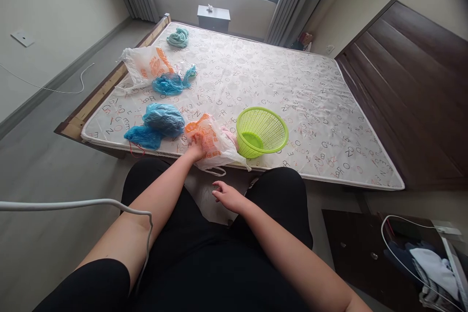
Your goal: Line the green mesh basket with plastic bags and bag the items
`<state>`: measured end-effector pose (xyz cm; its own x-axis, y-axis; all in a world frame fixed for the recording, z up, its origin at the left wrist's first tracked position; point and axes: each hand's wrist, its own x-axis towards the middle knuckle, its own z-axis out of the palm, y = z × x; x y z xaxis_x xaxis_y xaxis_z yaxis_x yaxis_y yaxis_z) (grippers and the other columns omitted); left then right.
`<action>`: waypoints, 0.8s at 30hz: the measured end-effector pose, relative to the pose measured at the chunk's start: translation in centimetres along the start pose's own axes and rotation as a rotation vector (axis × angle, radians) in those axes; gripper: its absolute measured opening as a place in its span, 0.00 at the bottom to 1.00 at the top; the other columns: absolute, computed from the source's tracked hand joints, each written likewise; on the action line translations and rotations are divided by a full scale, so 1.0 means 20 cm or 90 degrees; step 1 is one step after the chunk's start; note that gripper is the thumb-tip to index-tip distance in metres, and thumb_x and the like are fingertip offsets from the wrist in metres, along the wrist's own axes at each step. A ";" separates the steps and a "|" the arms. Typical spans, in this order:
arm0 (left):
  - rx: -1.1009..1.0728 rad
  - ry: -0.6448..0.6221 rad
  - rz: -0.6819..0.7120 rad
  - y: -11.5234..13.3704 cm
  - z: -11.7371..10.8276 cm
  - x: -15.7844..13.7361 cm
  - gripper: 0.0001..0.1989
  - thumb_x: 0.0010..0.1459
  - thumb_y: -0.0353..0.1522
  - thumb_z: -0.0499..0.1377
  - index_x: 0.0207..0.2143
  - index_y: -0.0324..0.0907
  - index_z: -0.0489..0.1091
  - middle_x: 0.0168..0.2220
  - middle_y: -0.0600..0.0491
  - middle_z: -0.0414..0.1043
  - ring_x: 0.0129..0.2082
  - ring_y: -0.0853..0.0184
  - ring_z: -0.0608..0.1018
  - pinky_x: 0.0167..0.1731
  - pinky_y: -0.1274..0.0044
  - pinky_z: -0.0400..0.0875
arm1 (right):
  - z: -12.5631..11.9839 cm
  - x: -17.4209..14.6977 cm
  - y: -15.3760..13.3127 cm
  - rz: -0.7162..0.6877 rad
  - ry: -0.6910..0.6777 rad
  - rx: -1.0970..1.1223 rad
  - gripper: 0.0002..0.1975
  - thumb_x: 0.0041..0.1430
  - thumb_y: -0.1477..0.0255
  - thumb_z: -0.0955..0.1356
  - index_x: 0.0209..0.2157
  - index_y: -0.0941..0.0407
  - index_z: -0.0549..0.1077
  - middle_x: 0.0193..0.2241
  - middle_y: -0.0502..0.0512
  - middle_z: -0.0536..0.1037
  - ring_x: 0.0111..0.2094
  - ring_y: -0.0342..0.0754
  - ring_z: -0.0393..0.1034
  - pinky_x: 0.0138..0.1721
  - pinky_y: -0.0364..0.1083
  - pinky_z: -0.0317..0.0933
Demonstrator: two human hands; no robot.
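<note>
My left hand [197, 147] is on the near-left side of a white plastic bag [219, 148] with orange print, its fingers curled against the film. Some of those fingertips blend into the print. The bag lies at the mattress edge, with something pink [229, 135] showing at its right side. Over my lap, my right hand [229, 197] hovers with fingers apart, holding nothing. A green plastic basket [261, 131] stands tilted just right of the bag. To the left sit a filled blue plastic bag [164, 119] and a crumpled blue bag [144, 137] touching it.
Farther back on the mattress [310, 107] lie another orange-printed white bag [146, 66], a blue bag [168, 84] and a teal cloth [178, 38]. A white cable [91, 202] crosses my left arm. At lower right, a nightstand [351, 243] holds folded clothes [433, 268].
</note>
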<state>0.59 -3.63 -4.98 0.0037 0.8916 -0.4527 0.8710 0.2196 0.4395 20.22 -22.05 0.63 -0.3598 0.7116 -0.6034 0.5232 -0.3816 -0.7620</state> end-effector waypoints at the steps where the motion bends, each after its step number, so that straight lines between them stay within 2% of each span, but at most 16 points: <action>1: 0.010 0.005 0.007 0.00 0.01 0.02 0.55 0.58 0.39 0.64 0.77 0.39 0.34 0.77 0.37 0.24 0.76 0.44 0.37 0.71 0.61 0.44 | 0.00 0.00 0.00 -0.001 0.000 -0.009 0.23 0.69 0.65 0.65 0.62 0.54 0.67 0.43 0.55 0.80 0.38 0.48 0.78 0.40 0.45 0.65; 7: 0.075 0.024 0.031 -0.04 0.04 0.15 0.48 0.65 0.42 0.55 0.77 0.42 0.30 0.77 0.39 0.22 0.76 0.43 0.39 0.69 0.55 0.49 | 0.00 -0.01 -0.01 0.008 -0.004 -0.053 0.22 0.68 0.64 0.65 0.61 0.54 0.70 0.43 0.56 0.81 0.41 0.50 0.77 0.43 0.47 0.66; 11: 0.074 0.044 0.013 -0.04 0.03 0.20 0.47 0.66 0.44 0.53 0.77 0.43 0.30 0.77 0.39 0.23 0.75 0.42 0.46 0.68 0.57 0.52 | 0.01 -0.02 -0.02 0.009 -0.032 -0.105 0.22 0.68 0.63 0.66 0.60 0.53 0.71 0.44 0.57 0.81 0.44 0.53 0.77 0.46 0.48 0.66; 14: 0.071 0.055 0.011 -0.01 0.02 0.22 0.45 0.68 0.44 0.51 0.77 0.43 0.30 0.77 0.38 0.26 0.75 0.43 0.47 0.68 0.57 0.52 | 0.02 -0.02 -0.02 -0.006 -0.052 -0.138 0.22 0.67 0.61 0.66 0.60 0.52 0.72 0.48 0.59 0.81 0.49 0.56 0.76 0.50 0.50 0.65; 17: 0.071 0.071 -0.001 0.03 -0.01 0.25 0.43 0.69 0.44 0.50 0.77 0.43 0.31 0.77 0.39 0.28 0.75 0.42 0.48 0.68 0.58 0.53 | 0.01 -0.02 -0.03 -0.008 -0.062 -0.152 0.23 0.68 0.61 0.65 0.60 0.53 0.72 0.50 0.60 0.81 0.51 0.58 0.76 0.51 0.51 0.66; 24: 0.029 0.176 0.007 0.10 -0.12 0.32 0.42 0.69 0.45 0.51 0.76 0.35 0.38 0.76 0.36 0.40 0.75 0.49 0.51 0.71 0.65 0.48 | 0.01 -0.02 -0.03 -0.003 -0.065 -0.163 0.24 0.67 0.61 0.65 0.61 0.53 0.72 0.52 0.61 0.81 0.53 0.60 0.75 0.52 0.52 0.65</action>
<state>1.06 3.55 -5.14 -0.1148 0.9694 -0.2169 0.8929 0.1964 0.4051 19.96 -22.15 1.24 -0.4324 0.6452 -0.6299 0.6944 -0.2074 -0.6891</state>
